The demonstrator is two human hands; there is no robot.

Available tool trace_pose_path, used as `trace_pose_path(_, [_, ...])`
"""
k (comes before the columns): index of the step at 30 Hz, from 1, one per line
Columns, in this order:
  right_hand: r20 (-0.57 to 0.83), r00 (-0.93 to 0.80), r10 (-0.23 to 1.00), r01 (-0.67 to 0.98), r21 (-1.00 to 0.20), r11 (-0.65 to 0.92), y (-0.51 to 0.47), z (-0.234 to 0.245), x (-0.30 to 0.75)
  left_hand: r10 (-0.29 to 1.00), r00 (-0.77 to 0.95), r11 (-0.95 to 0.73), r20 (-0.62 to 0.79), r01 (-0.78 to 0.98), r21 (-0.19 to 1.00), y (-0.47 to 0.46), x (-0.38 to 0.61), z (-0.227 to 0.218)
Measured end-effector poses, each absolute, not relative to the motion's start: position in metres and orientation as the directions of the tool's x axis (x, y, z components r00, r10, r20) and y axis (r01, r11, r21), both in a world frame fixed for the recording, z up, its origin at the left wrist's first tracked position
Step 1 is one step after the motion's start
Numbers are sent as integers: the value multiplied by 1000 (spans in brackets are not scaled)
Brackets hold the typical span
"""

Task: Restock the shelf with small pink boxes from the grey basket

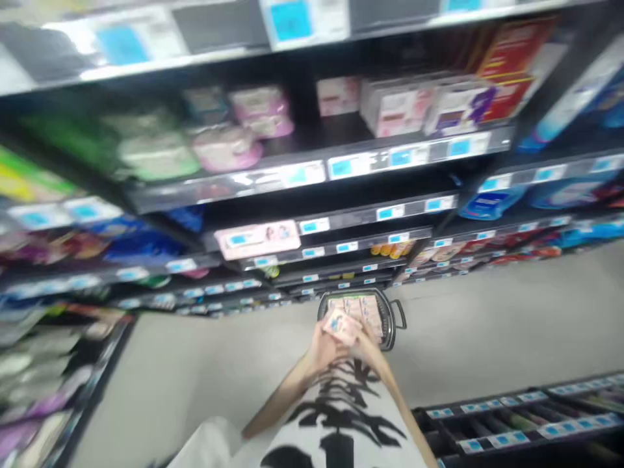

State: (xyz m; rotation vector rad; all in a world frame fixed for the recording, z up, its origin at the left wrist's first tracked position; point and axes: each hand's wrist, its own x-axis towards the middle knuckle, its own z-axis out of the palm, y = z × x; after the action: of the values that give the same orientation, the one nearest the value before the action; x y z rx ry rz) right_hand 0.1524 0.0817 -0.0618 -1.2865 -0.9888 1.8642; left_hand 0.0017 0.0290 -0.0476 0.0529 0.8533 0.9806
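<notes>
Close in front of my body, my left hand (326, 343) and my right hand (364, 344) both grip one small pale-pink packet (342, 325) with a blue mark on its face. My left fingers are under its left side; my right hand has its right edge. Just beyond and below them is a dark shopping basket (389, 322) with a handle on its right. Several similar pink packets (371, 312) lie in rows inside it. My hands and the held packet cover part of the basket. Blur hides the print on the packets.
Dark shelves with price labels (341, 168) rise ahead. White and pink boxes (397, 107) and pink packs (229, 146) stand on an upper shelf. Grey floor (219, 364) runs along the aisle. Other shelving (526, 422) is at the lower right, with more goods (39, 370) at the left.
</notes>
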Motion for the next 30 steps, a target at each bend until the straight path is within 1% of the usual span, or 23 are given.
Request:
trace_pose_path(2, [-434, -284, 855, -81, -878, -473, 96, -38, 134, 815, 264, 510, -516, -750, 420, 32, -7, -23])
trace_pose_path(3, [-416, -256, 873, -81, -890, -448, 101, -28, 125, 834, 287, 500, -472, -755, 424, 32, -12, -13])
trace_pose_path(5, [-353, -190, 916, -97, -922, -375, 105, -11, 110, 871, 288, 459, -398, -766, 451, 31, -21, 3])
trace_pose_path(7, [-291, -143, 946, -123, -943, -309, 101, 4, 98, 908, 226, 387, -353, -772, 503, 25, -29, 15])
trace_pose_path(9, [-242, -127, 962, -137, -956, -258, 94, 14, 89, 935, 109, 294, -337, -770, 566, 18, -36, 23])
trace_pose_path(13, [-194, -171, 966, -114, -970, -215, 81, 26, 74, 929, -106, 162, -354, -743, 649, 1, -46, 26])
trace_pose_path(16, [-207, -232, 950, -88, -969, -232, 76, 32, 67, 921, -173, 122, -350, -724, 679, -9, -50, 24])
trace_pose_path(19, [-211, -259, 943, -83, -967, -239, 72, 34, 64, 914, -209, 99, -346, -715, 692, -14, -51, 23])
trace_pose_path(24, [-195, -218, 956, -72, -974, -215, 68, 35, 66, 884, -236, 116, -403, -725, 679, -11, -47, 25])
trace_pose_path(27, [-110, -203, 973, -41, -992, -121, 63, 43, 70, 838, -291, 97, -461, -753, 651, -4, -41, 30])
trace_pose_path(30, [6, -319, 948, -83, -996, -22, 58, 59, 75, 786, -363, -15, -501, -821, 571, 4, -38, 38])
